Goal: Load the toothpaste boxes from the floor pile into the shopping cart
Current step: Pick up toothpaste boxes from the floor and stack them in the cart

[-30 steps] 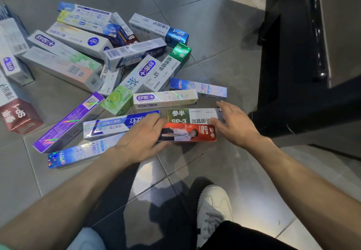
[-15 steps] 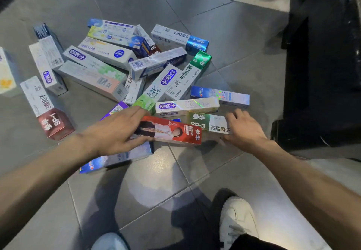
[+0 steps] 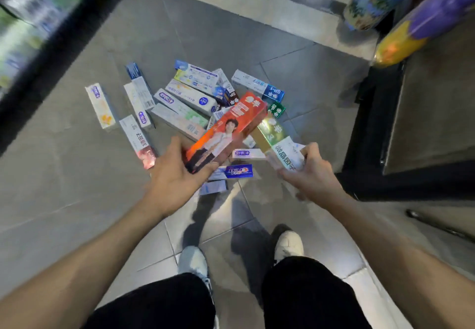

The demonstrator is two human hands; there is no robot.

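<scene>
Far left: dark shelf edge [image 3: 51,54] with blurred stock behind it, unreadable. Floor pile [image 3: 185,102] of toothpaste boxes sits mid-frame on grey tile, a few strays lying apart on its left side. Left hand [image 3: 177,177] grips the near end of a red box [image 3: 226,131], lifted clear of the floor and angled up over the pile, hiding the boxes under it. Blue box [image 3: 237,171] lies just below, between the hands. Right hand [image 3: 311,172] curls round a green-and-white box [image 3: 280,143], also raised; its near end is covered by fingers. Right: dark metal frame [image 3: 372,128], cut off, can't confirm it's the cart. Top right, blurred yellow-purple packs [image 3: 421,23].
</scene>
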